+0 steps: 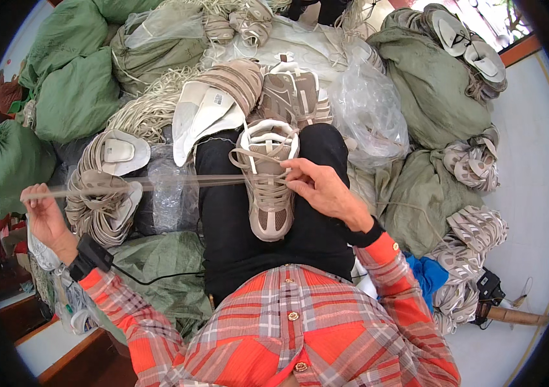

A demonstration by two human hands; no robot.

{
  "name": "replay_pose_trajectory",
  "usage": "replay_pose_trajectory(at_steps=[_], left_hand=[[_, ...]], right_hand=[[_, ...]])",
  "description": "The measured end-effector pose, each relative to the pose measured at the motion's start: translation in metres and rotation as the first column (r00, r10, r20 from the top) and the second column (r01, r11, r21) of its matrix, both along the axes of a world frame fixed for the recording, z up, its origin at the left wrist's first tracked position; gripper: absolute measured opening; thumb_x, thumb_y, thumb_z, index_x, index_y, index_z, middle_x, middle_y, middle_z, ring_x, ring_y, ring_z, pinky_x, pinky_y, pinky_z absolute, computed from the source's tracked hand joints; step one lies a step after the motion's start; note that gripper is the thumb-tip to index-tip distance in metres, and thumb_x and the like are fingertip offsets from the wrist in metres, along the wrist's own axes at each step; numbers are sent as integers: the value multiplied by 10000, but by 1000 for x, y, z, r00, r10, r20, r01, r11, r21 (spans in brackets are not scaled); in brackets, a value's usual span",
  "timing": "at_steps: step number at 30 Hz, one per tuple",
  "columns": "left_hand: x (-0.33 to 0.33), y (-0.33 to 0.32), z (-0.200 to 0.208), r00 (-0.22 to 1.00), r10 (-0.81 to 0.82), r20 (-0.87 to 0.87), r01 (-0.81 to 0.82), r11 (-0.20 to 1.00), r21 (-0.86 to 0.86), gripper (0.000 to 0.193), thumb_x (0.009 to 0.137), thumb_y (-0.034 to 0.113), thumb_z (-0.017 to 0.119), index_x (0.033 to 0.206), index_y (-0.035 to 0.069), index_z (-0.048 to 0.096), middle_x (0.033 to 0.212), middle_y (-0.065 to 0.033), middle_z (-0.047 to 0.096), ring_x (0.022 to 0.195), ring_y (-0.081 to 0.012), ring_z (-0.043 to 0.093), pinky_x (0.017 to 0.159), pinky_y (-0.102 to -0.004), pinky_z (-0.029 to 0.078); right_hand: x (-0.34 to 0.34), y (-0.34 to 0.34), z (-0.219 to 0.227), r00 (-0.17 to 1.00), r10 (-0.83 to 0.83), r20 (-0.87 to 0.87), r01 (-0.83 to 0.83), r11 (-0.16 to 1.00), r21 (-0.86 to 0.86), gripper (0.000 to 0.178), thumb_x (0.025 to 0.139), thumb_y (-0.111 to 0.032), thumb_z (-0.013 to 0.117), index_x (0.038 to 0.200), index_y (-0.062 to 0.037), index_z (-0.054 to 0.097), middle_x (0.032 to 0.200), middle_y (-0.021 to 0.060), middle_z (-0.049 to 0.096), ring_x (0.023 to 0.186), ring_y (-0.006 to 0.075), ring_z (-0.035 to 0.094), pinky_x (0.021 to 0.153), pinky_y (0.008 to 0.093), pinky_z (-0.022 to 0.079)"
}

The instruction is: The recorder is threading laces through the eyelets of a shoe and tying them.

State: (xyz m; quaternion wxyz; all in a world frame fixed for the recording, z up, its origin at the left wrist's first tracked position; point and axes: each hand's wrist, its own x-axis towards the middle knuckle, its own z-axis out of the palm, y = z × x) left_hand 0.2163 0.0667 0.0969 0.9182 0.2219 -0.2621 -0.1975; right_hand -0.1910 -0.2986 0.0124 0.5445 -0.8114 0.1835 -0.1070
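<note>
A brown and beige sneaker (270, 213) rests on my lap, toe toward me, with laces crossed over its tongue. Out to the left, my left hand (45, 216) is closed on a flat beige shoelace (216, 180), which runs taut and slightly blurred across to the shoe. At the sneaker's right eyelet edge is my right hand (326, 190), its thumb and index finger closed against the upper beside the lacing. What lies exactly between those fingertips is hidden. A loose loop of lace hangs at the collar's left side.
Beyond my knees lie another sneaker (290, 93) and stacked shoe uppers (232, 84). More bundled uppers (103, 187) are on the left, near a heap of pale laces (158, 100). Green sacks (71, 97) and a clear plastic bag (371, 113) surround me. A cable hangs from my left wrist device (94, 253).
</note>
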Motion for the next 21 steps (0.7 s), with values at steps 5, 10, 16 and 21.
replay_pose_trajectory(at_steps=[5,10,16,21], left_hand=[[-71,-74,36,800,590,-107,-530,780,333,117,872,-56,469,859,28,388,801,-29,375,709,-146,361,699,-312,332],[-7,-10,-5,955,-254,-156,226,958,-178,197,954,53,433,1120,-51,449,721,-7,342,632,-118,338,604,-256,320],[-62,-78,-34,913,203,-354,74,771,632,300,937,93,501,1197,-48,449,789,-2,474,595,-62,382,549,-189,339],[-187,-161,-78,923,-378,78,49,315,948,180,936,172,496,1019,69,618,827,7,636,562,-26,403,501,-185,351]], right_hand=[[6,16,-20,912,-301,278,369,899,-235,193,855,-20,585,1046,-6,612,748,79,615,620,144,564,582,268,466],[36,28,-25,999,13,46,2,951,-309,158,870,-94,536,992,5,547,790,196,609,740,360,623,630,421,510],[62,77,-42,987,161,20,-131,863,-488,120,784,-82,570,869,-15,519,791,152,558,745,330,601,621,421,496],[42,91,-6,894,421,-153,-448,852,-273,184,841,-196,583,933,-37,561,633,201,595,612,382,618,538,463,491]])
